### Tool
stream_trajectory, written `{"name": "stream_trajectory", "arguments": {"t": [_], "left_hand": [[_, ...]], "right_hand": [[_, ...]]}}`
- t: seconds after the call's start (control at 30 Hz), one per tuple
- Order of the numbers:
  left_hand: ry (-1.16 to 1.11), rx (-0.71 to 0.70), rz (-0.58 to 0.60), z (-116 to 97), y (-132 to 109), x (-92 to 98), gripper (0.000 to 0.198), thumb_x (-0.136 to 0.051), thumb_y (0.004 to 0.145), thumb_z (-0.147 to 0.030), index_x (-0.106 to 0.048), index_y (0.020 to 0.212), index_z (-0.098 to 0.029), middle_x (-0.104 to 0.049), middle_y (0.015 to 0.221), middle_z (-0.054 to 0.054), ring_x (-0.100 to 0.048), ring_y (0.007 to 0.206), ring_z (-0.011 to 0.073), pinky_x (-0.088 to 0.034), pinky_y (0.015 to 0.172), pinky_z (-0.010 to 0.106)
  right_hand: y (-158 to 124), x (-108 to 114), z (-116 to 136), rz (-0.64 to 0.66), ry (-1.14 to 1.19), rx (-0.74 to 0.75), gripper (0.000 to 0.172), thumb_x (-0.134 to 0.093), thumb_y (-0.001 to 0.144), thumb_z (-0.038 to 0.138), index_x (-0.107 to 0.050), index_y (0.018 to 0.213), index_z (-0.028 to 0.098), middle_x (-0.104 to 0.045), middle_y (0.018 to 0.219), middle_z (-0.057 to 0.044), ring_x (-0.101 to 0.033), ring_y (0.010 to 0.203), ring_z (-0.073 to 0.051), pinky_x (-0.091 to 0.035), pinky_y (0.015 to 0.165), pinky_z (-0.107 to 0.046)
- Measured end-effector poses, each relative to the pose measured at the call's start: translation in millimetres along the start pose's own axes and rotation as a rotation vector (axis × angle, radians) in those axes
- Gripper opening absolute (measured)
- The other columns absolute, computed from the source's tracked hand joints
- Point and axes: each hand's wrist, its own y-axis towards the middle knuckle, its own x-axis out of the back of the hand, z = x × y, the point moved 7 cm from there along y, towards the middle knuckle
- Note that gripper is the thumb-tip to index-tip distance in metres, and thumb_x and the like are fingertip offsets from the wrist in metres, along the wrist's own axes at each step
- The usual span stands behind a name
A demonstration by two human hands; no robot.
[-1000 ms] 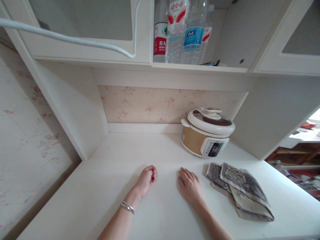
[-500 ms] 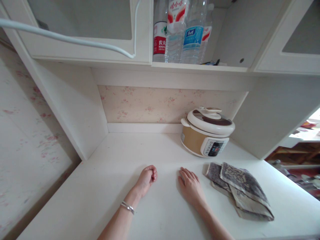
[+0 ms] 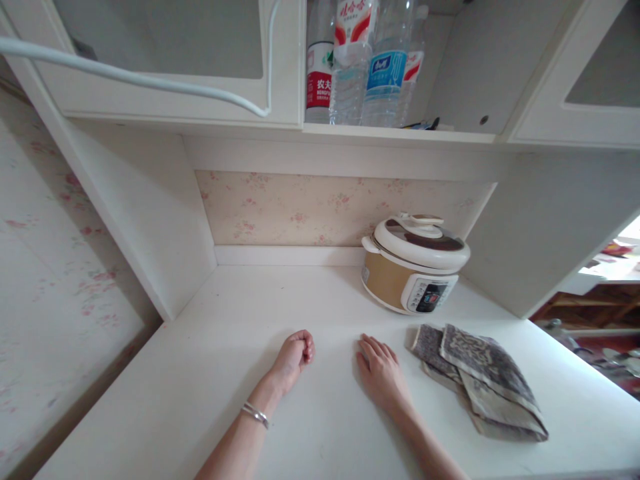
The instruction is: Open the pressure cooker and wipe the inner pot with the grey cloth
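My left hand (image 3: 294, 360) rests on the white counter (image 3: 320, 427) with its fingers curled into a fist; nothing shows in it. To its right my right hand (image 3: 380, 370) lies palm down on the same surface, fingers laid out flat. Just beside my right hand is a folded grey patterned cloth (image 3: 487, 373), not touching it. Behind the cloth stands a gold and white electric cooker (image 3: 413, 267) with its lid on and its control panel facing front.
Overhead, an open cupboard shelf (image 3: 400, 135) holds several plastic bottles (image 3: 350, 73). A white cable (image 3: 150, 79) hangs across the upper left. Side panels (image 3: 145, 220) bound the counter on the left and right.
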Motion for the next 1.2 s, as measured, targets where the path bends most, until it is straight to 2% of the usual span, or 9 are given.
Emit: {"name": "stream_trajectory", "arguments": {"t": [0.43,0.53,0.7,0.83,0.93,1.0,1.07,1.13,1.2], "left_hand": [[0.001,-0.008,0.01,2,-1,2.0,0.014,-0.043,0.05,-0.007,-0.049,0.059,-0.016,-0.043,0.05,-0.004,-0.037,0.047,0.0068,-0.023,0.049,0.021],[0.011,0.003,0.008,-1,-6,1.0,0.013,-0.044,0.051,-0.007,-0.049,0.059,-0.016,-0.043,0.051,-0.004,-0.037,0.048,0.0067,-0.024,0.049,0.02],[0.115,0.026,0.081,-5,-14,-8.3,0.011,-0.045,0.055,-0.007,-0.051,0.06,-0.016,-0.047,0.052,-0.003,-0.04,0.05,0.0076,-0.027,0.051,0.021],[0.133,0.041,0.114,-6,-15,-11.2,0.011,-0.046,0.057,-0.008,-0.053,0.061,-0.015,-0.049,0.053,-0.002,-0.04,0.05,0.0079,-0.028,0.051,0.021],[0.095,0.053,0.106,-7,-14,-10.0,0.012,-0.046,0.057,-0.007,-0.052,0.061,-0.016,-0.048,0.053,-0.002,-0.04,0.05,0.0081,-0.028,0.052,0.022],[0.073,0.055,0.097,-8,-13,-9.5,0.012,-0.047,0.057,-0.006,-0.053,0.062,-0.016,-0.048,0.053,-0.002,-0.041,0.051,0.0084,-0.028,0.052,0.022],[0.064,0.063,0.093,-8,-12,-9.6,0.013,-0.047,0.058,-0.006,-0.054,0.063,-0.016,-0.049,0.056,-0.002,-0.042,0.053,0.0088,-0.03,0.054,0.022],[0.065,0.083,0.098,-7,-10,-10.5,0.014,-0.047,0.059,-0.005,-0.055,0.065,-0.015,-0.051,0.058,-0.001,-0.044,0.055,0.0093,-0.031,0.055,0.022],[0.074,0.105,0.101,-7,-9,-11.3,0.016,-0.047,0.059,-0.005,-0.056,0.066,-0.015,-0.053,0.06,0.0,-0.045,0.057,0.0096,-0.032,0.056,0.022]], "right_hand": [[-2,-2,0,0.032,-0.014,-0.011,0.038,-0.036,0.093,0.031,-0.059,0.122,0.02,-0.053,0.136,-0.005,-0.046,0.127,-0.022,-0.03,0.108,-0.042],[-4,-4,1,0.083,0.012,-0.026,0.041,-0.032,0.094,0.031,-0.057,0.126,0.02,-0.05,0.139,-0.006,-0.043,0.13,-0.022,-0.027,0.111,-0.043],[0,-3,-5,0.193,0.095,-0.05,0.042,-0.036,0.092,0.031,-0.056,0.128,0.02,-0.047,0.141,-0.007,-0.041,0.132,-0.022,-0.026,0.112,-0.044],[11,5,-19,0.359,0.313,0.013,0.042,-0.048,0.084,0.027,-0.061,0.123,0.018,-0.049,0.139,-0.01,-0.043,0.13,-0.024,-0.028,0.111,-0.043],[17,21,-43,0.577,0.67,-0.012,0.036,-0.054,0.081,0.033,-0.067,0.112,0.02,-0.06,0.128,-0.009,-0.053,0.121,-0.022,-0.036,0.106,-0.039],[19,37,-72,0.719,0.884,-0.163,0.033,-0.058,0.079,0.041,-0.071,0.1,0.019,-0.069,0.11,-0.009,-0.063,0.104,-0.021,-0.045,0.097,-0.037],[19,57,-110,0.834,0.983,-0.362,0.038,-0.059,0.079,0.048,-0.071,0.093,0.014,-0.072,0.093,-0.01,-0.068,0.086,-0.02,-0.051,0.085,-0.035],[26,81,-155,0.831,1.049,-0.523,0.041,-0.061,0.078,0.05,-0.07,0.093,0.013,-0.072,0.086,-0.011,-0.067,0.073,-0.019,-0.053,0.074,-0.034],[42,105,-204,0.697,1.085,-0.648,0.036,-0.068,0.073,0.045,-0.069,0.09,0.013,-0.071,0.083,-0.012,-0.065,0.066,-0.019,-0.053,0.066,-0.034]]}}
